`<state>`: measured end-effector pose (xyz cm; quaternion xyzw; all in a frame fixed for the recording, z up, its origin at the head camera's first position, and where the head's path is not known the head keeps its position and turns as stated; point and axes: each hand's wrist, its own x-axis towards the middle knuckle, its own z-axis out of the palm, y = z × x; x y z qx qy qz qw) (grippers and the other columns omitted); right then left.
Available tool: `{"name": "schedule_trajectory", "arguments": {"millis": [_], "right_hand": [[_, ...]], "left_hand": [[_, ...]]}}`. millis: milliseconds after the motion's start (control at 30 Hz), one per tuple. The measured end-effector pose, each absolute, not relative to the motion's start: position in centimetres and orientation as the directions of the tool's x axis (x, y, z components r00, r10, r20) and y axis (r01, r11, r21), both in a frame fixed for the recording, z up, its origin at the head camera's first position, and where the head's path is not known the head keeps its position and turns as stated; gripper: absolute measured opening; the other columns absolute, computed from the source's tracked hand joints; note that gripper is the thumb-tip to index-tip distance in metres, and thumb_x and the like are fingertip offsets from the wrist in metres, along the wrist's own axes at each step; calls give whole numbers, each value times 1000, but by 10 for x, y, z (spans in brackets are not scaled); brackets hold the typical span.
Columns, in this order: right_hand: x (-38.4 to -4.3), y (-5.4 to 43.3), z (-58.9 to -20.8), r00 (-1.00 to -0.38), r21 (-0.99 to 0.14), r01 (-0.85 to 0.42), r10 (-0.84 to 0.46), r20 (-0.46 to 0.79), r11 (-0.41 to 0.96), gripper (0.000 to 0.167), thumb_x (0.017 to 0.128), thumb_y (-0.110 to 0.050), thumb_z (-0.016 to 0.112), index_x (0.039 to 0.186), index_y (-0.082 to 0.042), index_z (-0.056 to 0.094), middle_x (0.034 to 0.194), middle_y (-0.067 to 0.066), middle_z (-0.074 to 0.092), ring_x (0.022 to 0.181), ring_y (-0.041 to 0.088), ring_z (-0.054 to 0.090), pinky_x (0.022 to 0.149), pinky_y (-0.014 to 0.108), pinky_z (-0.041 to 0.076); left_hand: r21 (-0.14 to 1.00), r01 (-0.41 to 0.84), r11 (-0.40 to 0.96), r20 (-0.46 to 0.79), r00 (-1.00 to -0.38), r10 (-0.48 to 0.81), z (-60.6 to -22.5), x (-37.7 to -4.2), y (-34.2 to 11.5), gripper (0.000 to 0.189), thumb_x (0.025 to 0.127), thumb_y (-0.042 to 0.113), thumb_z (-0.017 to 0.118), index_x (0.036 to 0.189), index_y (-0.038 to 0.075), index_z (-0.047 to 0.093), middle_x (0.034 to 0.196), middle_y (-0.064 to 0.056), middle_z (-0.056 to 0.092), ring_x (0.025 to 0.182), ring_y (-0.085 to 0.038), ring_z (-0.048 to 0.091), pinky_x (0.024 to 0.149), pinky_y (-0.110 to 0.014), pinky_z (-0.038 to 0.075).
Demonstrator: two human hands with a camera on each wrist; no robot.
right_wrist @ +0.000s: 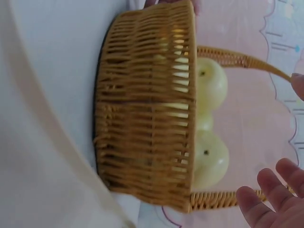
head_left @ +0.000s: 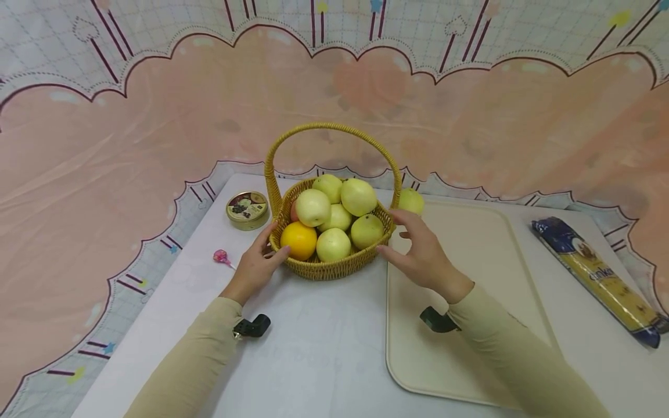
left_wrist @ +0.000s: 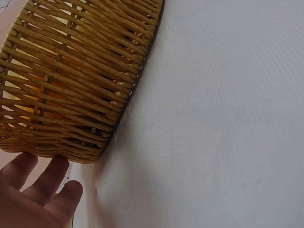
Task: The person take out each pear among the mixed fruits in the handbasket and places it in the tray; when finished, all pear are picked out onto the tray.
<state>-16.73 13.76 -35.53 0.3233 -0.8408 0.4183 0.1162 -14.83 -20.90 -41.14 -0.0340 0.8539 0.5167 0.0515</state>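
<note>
A yellow wicker basket (head_left: 334, 270) with a tall arched handle stands on the table, filled with several pale green round fruits (head_left: 358, 197) and an orange (head_left: 298, 241). Part of a reddish fruit shows behind them. My left hand (head_left: 256, 264) is at the basket's left end, its thumb over the rim near the orange. In the left wrist view, fingertips (left_wrist: 59, 164) meet the woven end. On the other side, my right hand (head_left: 424, 255) has its fingers spread by the right rim and handle base. The right wrist view shows its fingers (right_wrist: 266, 183) beside the handle.
Left of the basket are a round tin (head_left: 247, 210) and a pink-wrapped lollipop (head_left: 222, 256). Another green fruit (head_left: 411, 201) sits behind the right handle base. A beige tray (head_left: 470, 348) lies under my right forearm, with a blue-and-gold packet (head_left: 596, 276) farther right.
</note>
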Motion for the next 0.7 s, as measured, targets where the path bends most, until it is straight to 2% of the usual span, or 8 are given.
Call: {"name": "schedule_trajectory", "arguments": {"millis": [133,233,400,567,700], "right_hand": [[-172,121,-353,-741,-628,-664,-469,481,405,65,86,-7,79,139,8,46,137,25,50,120,42,52,89,55,52],[-178,106,-351,-750,-655,-647,-482,454,389,62,88,-8,77,139,8,46,137,27,50,120,42,51,90,56,51],[-190,82,-347,-790,-710,-578,-495,362,403,64,91,-16,74,144,4,44,141,23,48,124,40,49,98,53,48],[-202,59,-343,-797,-720,-554,-516,314,418,67,93,-22,73,146,3,42,144,21,46,128,39,48,107,48,42],[-212,45,-341,-806,-714,-539,-520,284,446,68,94,-25,72,148,1,41,145,19,46,127,35,49,108,43,41]], "left_hand": [[880,-106,462,-117,-993,-4,-411,-148,-209,78,98,47,61,162,29,19,162,-17,25,137,-41,40,111,-53,37],[881,-101,463,-113,-994,-3,-410,-147,-209,79,98,47,61,162,29,19,162,-17,26,137,-41,40,110,-54,37],[878,-107,466,-117,-993,-7,-411,-147,-209,79,97,49,61,161,31,19,162,-16,25,138,-41,40,110,-55,37],[875,-111,472,-121,-993,-10,-412,-147,-209,79,97,49,61,162,30,19,163,-15,24,138,-41,40,110,-55,37],[876,-115,468,-123,-992,-14,-410,-148,-210,79,97,49,61,161,31,19,163,-14,24,138,-40,40,110,-54,38]]}}
